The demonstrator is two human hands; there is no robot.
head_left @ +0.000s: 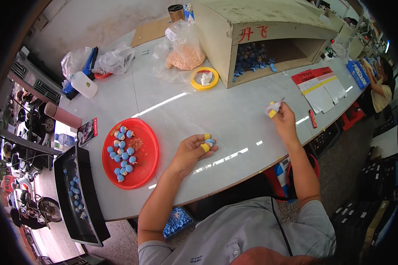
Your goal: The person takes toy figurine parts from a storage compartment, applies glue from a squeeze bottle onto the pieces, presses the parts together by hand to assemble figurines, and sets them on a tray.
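Observation:
My left hand, with yellow tape around its fingertips, is closed on a small blue ball just above the grey table. Farther right, my right hand is raised and closed around a crumpled white cloth; a thin dark tip pokes out beside it, too small to name. Yellow tape wraps a finger of this hand too. Left of my left hand lies a round red tray carrying several blue balls with pale beige parts, along with small pinkish bits.
A black bin with more blue balls stands at the table's left edge. At the back are a wooden box of blue pieces, a bag of peach-coloured bits and a yellow ring. Papers and a red marker lie right.

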